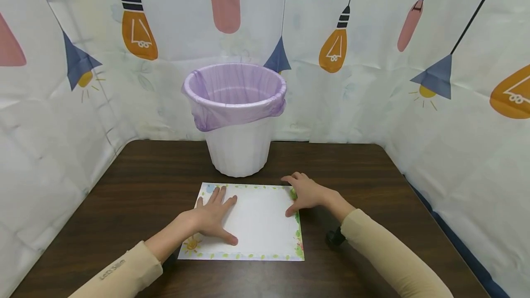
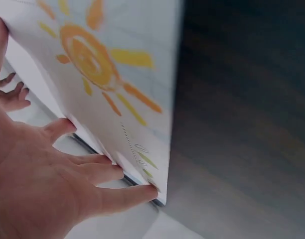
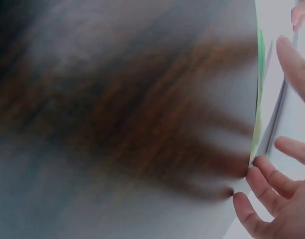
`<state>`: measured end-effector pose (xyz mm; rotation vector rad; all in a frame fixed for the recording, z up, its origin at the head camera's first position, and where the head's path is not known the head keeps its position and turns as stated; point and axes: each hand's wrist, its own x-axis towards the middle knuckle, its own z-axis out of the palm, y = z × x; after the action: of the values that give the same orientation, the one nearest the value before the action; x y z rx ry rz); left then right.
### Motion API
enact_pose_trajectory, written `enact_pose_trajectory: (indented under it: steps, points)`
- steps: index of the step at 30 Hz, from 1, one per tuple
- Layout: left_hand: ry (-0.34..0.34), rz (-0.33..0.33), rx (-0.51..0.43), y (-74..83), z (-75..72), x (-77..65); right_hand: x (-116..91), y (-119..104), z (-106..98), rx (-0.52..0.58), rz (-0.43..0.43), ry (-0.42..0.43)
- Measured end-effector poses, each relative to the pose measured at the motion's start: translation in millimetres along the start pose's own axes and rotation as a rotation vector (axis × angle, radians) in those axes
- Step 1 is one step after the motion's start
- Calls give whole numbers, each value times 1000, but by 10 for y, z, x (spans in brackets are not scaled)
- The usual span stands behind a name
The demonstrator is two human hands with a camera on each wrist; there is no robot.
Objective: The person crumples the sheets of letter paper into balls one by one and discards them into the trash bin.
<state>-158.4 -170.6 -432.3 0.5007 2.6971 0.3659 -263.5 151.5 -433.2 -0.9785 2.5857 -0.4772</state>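
A white sheet of paper lies flat on the dark wooden table, bordered with small green leaves and an orange sun in its near left corner. Spread fingers of my left hand rest on the left part of the sheet, thumb pointing inward. At the sheet's right edge is my right hand, its thumb over the paper and its other fingers near the far right corner. The right wrist view shows those fingertips at the paper's edge, touching the table. Neither hand grips anything.
Behind the paper stands a white bin with a purple liner folded over its rim. The brown table ends at a white curtain printed with lamps and bulbs. A dark band is at my right wrist.
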Motion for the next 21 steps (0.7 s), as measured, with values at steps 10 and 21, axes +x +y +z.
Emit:
enact_pose_trajectory:
  steps: [10,21]
  points:
    - [-62,69,9,-6,-93,8,-17,101,-28,-25,74,-9]
    - [-41,63,-23,38,-62,41,-14,168,-65,39,55,-32]
